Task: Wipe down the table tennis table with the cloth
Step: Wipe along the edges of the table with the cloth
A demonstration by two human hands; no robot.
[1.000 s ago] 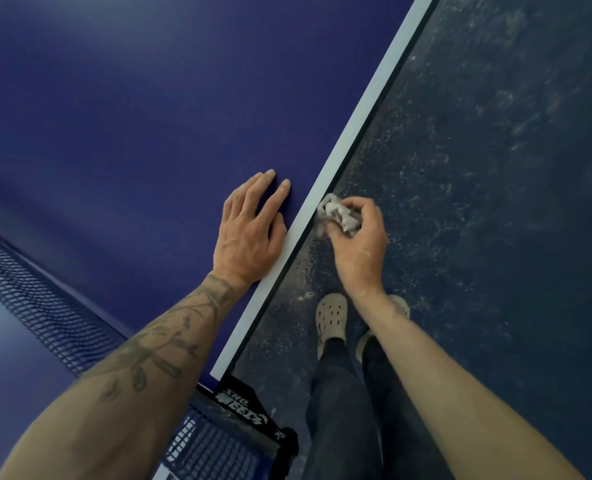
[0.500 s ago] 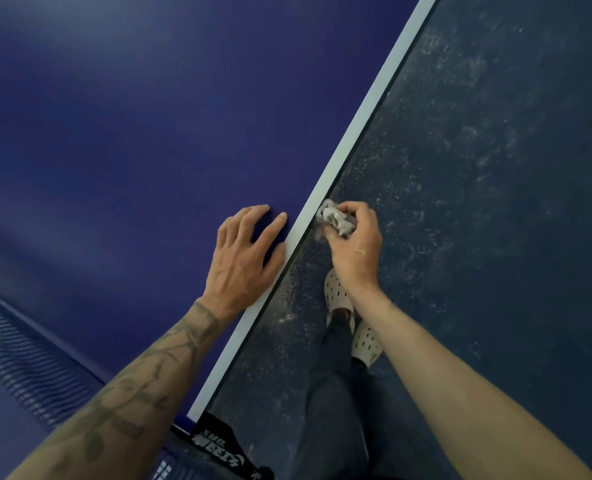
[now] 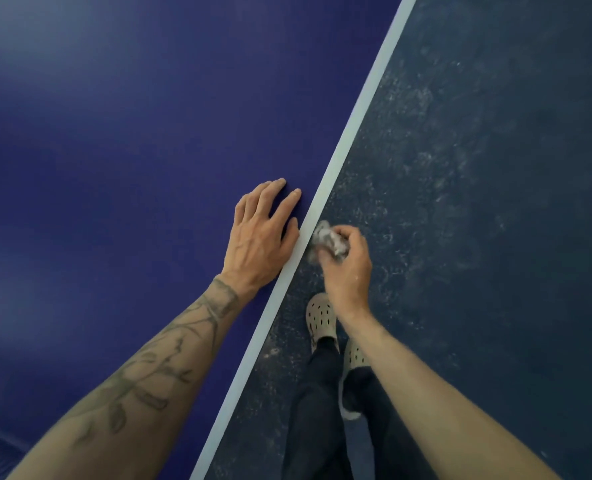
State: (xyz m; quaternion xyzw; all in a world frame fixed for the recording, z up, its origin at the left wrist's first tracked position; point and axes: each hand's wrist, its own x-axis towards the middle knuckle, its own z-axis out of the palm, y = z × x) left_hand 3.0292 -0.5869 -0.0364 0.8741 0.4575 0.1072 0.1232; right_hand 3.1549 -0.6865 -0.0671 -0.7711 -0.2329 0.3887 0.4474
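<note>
Fingers of the right hand curl tightly round the cloth and press it to the side edge of the desk, just beside the white border line. The cloth is bunched, with no clear long axis, and its bare side faces the edge. The left hand lies flat and relaxed on the blue top. The net clamp seen half a second ago has left the view, while the cloth stays at the edge.
</note>
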